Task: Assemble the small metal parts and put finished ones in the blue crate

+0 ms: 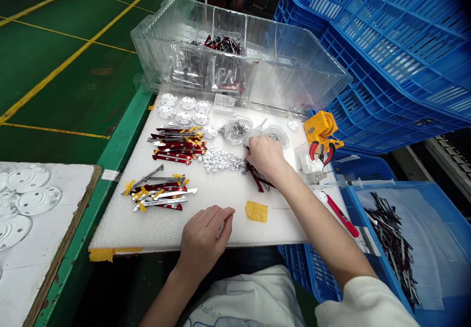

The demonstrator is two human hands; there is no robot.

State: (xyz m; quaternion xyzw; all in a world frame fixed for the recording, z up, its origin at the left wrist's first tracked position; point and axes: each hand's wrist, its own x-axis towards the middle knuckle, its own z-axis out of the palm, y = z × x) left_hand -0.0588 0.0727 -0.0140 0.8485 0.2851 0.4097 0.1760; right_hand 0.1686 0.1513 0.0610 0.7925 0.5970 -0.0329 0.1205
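My left hand (206,230) is curled at the front of the white foam sheet (147,229), fingers together; anything inside is hidden. My right hand (268,158) reaches forward, fingers closed and pointing down beside a spread of small metal pieces (237,163). Its fingertips are hidden, so I cannot tell what they hold. Under its wrist lie dark red strips (260,179). Small white plastic pieces (215,160) are left of the metal pieces. A yellow tape piece (256,211) lies between my hands. Red and silver strips, some yellow-taped, form a back pile (176,148) and a front pile (158,194).
A clear divided bin (287,82) stands behind, with white discs (184,117) and bags of small parts (237,129) before it. At right are an orange tape dispenser (322,128), pliers (321,153), a red-handled tool (342,214) and blue crates (382,37).
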